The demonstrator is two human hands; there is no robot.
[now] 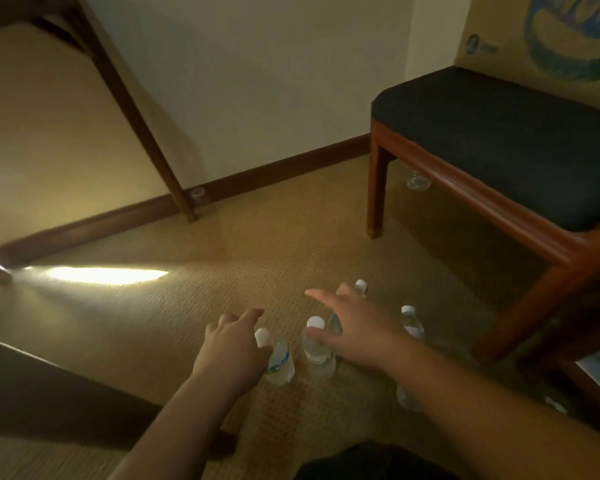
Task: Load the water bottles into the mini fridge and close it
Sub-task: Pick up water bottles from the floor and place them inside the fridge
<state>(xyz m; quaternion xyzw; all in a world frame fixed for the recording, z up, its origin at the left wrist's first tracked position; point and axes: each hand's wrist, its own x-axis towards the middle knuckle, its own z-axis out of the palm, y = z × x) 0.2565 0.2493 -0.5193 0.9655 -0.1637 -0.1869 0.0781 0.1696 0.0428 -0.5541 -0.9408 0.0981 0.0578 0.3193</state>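
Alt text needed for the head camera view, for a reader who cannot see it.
Two bare hands reach down toward upright water bottles on a tan carpet: the left hand at a blue-labelled bottle, the right hand spread above the other bottles. A dark-cushioned wooden bench stands at right.

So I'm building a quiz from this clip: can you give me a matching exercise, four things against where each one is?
Things:
1. left hand
2. right hand
3. bench
4. clear cup

Places:
A. against the baseboard, by a wooden leg
B. on the labelled bottle
C. at right, dark cushion
D. spread above the standing bottles

Pairs: 1-B, 2-D, 3-C, 4-A
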